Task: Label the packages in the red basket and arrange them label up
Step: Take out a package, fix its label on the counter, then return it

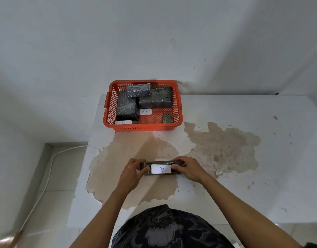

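Observation:
A flat dark-wrapped package lies on the white table in front of me. A white label marked "A" sits on its top face. My left hand grips the package's left end and my right hand grips its right end, thumbs at the label's edges. At the table's far left stands the red basket with several dark wrapped packages. A loose white "A" label lies on the basket floor and another label shows at its front left.
The table top has large brown patches where the paint has peeled. A white wall rises right behind the basket. A white cable runs along the tiled floor to the left of the table.

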The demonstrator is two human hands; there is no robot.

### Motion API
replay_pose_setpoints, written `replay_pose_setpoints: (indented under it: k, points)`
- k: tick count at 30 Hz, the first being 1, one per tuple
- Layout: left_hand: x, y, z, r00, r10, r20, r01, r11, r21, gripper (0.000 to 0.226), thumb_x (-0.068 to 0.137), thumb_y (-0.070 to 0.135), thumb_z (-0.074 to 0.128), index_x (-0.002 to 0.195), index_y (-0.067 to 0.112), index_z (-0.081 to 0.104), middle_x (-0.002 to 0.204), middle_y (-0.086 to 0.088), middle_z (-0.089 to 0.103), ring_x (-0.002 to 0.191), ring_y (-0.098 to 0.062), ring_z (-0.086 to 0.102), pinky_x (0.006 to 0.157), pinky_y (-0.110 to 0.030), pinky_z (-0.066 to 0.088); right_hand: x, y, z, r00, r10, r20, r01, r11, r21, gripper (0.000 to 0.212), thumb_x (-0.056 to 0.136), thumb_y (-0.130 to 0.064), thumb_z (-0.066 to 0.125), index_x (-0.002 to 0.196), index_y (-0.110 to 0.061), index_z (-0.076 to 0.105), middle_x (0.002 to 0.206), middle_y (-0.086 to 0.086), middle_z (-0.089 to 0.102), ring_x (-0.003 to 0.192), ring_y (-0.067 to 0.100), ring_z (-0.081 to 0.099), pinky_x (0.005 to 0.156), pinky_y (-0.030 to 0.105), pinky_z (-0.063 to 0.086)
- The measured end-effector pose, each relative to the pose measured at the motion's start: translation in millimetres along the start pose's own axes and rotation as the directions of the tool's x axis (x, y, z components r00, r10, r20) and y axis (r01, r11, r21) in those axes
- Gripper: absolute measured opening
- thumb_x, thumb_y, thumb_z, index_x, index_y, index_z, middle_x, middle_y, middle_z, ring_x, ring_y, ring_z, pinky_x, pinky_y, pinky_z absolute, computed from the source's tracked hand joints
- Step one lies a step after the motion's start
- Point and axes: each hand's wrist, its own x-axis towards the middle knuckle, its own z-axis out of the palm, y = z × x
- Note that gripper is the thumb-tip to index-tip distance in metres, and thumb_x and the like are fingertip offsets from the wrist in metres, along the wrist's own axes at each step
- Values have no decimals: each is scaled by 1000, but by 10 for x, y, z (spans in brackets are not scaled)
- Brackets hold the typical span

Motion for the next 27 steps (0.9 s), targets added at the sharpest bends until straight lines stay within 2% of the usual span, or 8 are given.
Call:
replay_pose_setpoints:
  k: [3,5,8,16,20,22,25,27]
  points:
    - [50,19,26,997,-62,-38,63,998,16,42,88,40,62,125,21,58,110,-4,52,94,-23,59,83,-36,50,41,-24,51,994,62,-88,-60,998,28,33,91,-35,68,118,-16,66,104,4,65,90,18,59,75,28,48]
    - [86,23,32,997,-76,-33,77,996,32,40,88,40,62,124,21,59,109,-5,54,96,-24,59,82,-34,49,63,-31,73,990,82,-118,-79,996,30,33,91,-34,68,118,-15,65,106,7,67,89,18,59,76,31,50]
    - [120,6,24,996,-82,-33,84,996,39,39,87,41,63,121,20,62,105,-6,58,95,-24,60,82,-34,49,84,-35,76,986,107,-127,-103,994,38,34,90,-35,69,118,-15,65,107,8,67,91,20,60,79,34,52]
    - [145,5,16,993,-114,-31,115,993,28,34,87,41,64,114,21,64,100,-6,61,92,-24,60,81,-37,50,71,-14,108,979,159,-125,-146,983,109,40,87,-42,70,119,-20,61,102,5,68,91,19,63,74,30,51]
    - [112,41,-29,985,-170,-4,170,984,-45,32,85,39,67,108,17,66,97,-5,68,86,-19,62,72,-28,47,69,7,130,976,195,-93,-166,952,259,44,84,-34,76,121,-15,62,105,2,67,96,16,62,78,24,48]
    - [86,72,-52,981,-191,25,193,978,-77,32,83,42,68,102,16,67,95,-3,69,83,-17,62,67,-24,43,82,-18,99,972,212,-105,-159,915,371,40,86,-32,74,121,-16,63,107,3,68,96,17,64,81,27,52]
    - [55,145,-95,980,-178,84,188,972,-140,33,78,49,71,89,18,68,86,1,69,75,-10,59,61,-20,41,111,-120,12,971,226,-72,-147,810,568,27,92,-29,69,117,-27,62,107,7,72,87,16,73,68,28,57]
    - [32,202,-107,979,-139,147,163,973,-166,36,75,55,71,82,20,67,79,3,69,68,-7,58,58,-20,40,139,-193,-41,976,205,-68,-117,768,630,27,94,-26,66,121,-29,62,105,10,72,80,16,75,64,26,57]
